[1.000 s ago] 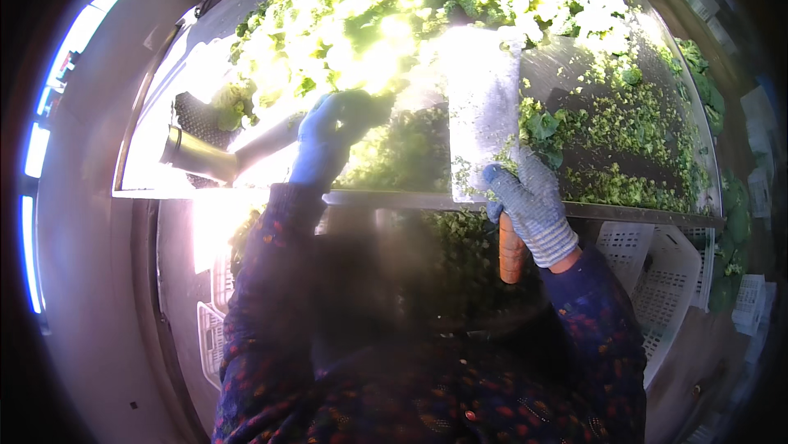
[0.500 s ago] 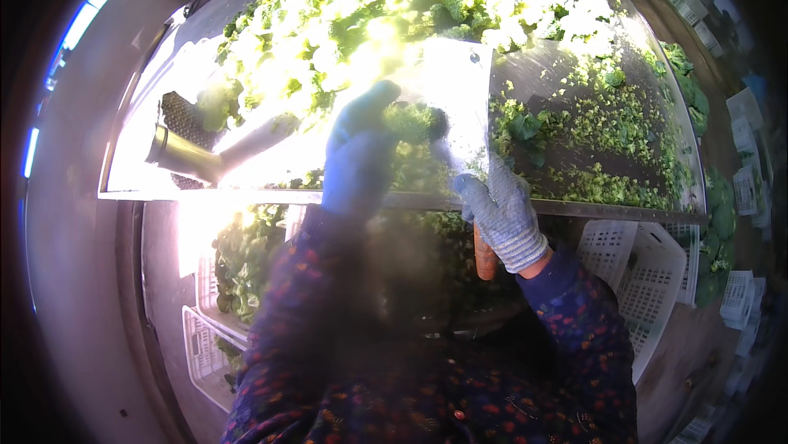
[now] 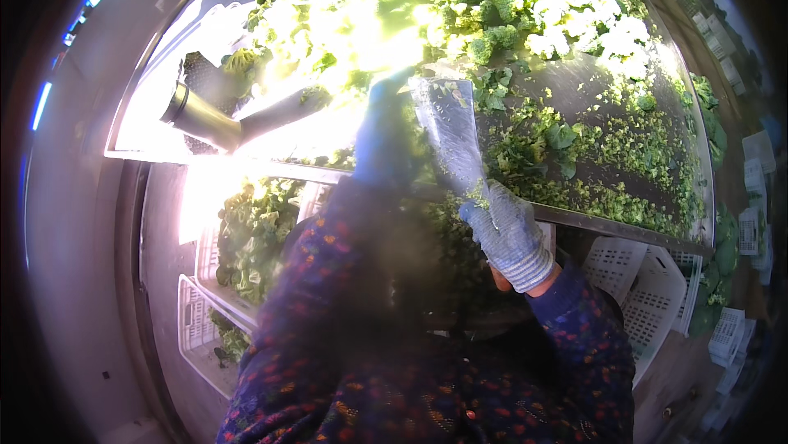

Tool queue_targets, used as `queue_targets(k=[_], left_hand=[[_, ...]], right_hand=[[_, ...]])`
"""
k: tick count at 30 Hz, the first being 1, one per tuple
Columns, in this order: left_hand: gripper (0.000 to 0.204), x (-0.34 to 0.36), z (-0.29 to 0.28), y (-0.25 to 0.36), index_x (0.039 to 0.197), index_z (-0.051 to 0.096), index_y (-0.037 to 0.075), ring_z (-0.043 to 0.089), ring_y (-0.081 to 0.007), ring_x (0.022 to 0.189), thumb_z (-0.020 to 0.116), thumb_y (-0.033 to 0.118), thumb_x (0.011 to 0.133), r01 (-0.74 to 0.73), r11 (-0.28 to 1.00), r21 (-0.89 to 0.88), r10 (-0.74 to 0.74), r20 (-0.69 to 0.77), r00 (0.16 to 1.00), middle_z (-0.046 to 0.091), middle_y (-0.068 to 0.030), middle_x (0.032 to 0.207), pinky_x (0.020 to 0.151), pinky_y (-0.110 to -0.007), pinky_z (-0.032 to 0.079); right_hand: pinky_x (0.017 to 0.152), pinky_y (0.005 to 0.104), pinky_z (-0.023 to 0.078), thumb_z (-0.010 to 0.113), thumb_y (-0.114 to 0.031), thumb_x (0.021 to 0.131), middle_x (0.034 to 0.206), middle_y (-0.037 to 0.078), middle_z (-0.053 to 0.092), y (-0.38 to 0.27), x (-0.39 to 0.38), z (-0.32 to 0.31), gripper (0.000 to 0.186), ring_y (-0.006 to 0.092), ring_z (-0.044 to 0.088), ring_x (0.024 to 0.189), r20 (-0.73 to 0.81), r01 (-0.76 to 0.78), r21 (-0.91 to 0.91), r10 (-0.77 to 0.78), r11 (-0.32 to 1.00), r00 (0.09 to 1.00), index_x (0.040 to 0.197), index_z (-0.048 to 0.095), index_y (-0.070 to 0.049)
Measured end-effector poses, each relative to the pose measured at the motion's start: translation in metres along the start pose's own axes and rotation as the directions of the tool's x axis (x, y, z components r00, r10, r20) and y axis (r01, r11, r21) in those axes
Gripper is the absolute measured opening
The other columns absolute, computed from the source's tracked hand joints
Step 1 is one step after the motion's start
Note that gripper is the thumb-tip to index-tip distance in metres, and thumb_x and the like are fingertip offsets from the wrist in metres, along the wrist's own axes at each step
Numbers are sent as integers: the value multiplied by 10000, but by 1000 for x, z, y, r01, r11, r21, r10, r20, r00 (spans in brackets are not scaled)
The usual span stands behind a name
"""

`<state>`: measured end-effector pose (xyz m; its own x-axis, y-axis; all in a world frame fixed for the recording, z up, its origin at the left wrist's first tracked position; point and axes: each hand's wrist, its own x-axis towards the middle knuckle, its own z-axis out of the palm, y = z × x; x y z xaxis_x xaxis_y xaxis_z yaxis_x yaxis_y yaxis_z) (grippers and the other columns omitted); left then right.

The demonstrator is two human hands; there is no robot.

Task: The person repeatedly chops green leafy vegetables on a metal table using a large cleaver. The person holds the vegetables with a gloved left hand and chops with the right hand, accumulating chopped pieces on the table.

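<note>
My right hand [image 3: 509,231], in a pale grey knit glove, is closed round a cleaver [image 3: 454,128]. Its broad blade points away from me over the table's near edge, with green crumbs stuck to it. The brown handle shows below the hand. My left hand [image 3: 384,136], in a blue glove, reaches up to the near side of a heap of broccoli [image 3: 492,1]. Strong glare and haze wash out its fingers, so whether they hold anything is unclear. Leaves and trimmings [image 3: 546,136] lie right of the blade.
The metal table [image 3: 566,216] has a raised near edge. On its left lie a dark green-grey cylinder [image 3: 201,118] and a dark mesh piece [image 3: 197,75]. White crates [image 3: 657,280] stand below right; another crate [image 3: 193,321] sits below left beside leafy greens [image 3: 258,231].
My left hand has moved forward to the heap, and the broccoli piece seen by it before no longer shows. The cleaver has tilted leftward and drawn nearer me. The view has shifted slightly.
</note>
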<state>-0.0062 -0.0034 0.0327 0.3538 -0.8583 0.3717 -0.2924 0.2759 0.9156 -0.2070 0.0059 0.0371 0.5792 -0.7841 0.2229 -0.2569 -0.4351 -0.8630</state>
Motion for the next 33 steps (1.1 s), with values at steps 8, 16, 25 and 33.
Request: queue_targets(k=[8, 16, 25, 33], left_hand=[[462, -5, 7, 11, 1273, 449, 137, 440, -267, 1118, 501, 283, 838, -52, 994, 96, 44, 76, 996, 458, -127, 1228, 877, -431, 425], [435, -15, 18, -3, 1244, 439, 147, 441, -215, 1004, 523, 242, 828, -31, 992, -123, 46, 124, 991, 463, -87, 1138, 798, -367, 407], [414, -21, 25, -2, 1211, 428, 158, 443, -156, 877, 547, 196, 817, 113, 944, -310, -81, 114, 990, 468, -42, 1037, 709, -295, 387], [404, -24, 31, 4, 1182, 418, 168, 444, -104, 763, 568, 156, 807, 239, 783, -574, -253, 58, 966, 473, -1, 947, 629, -231, 368]], right_hand=[[501, 253, 455, 576, -175, 897, 743, 54, 594, -10, 5, -21, 305, 95, 531, 535, 63, -205, 304, 195, 930, 979, 1126, 530, 20], [502, 242, 458, 564, -158, 898, 810, 45, 601, -5, 4, -14, 344, 87, 528, 548, 129, -302, 350, 274, 887, 953, 1198, 496, -4], [647, 292, 489, 553, -270, 887, 949, 89, 635, -5, 1, -12, 451, 137, 577, 698, 203, -357, 296, 307, 886, 930, 1261, 485, -28], [488, 245, 451, 603, -169, 873, 839, 42, 588, -2, 0, -10, 381, 100, 522, 535, 205, -306, 336, 248, 891, 947, 1202, 479, -22]])
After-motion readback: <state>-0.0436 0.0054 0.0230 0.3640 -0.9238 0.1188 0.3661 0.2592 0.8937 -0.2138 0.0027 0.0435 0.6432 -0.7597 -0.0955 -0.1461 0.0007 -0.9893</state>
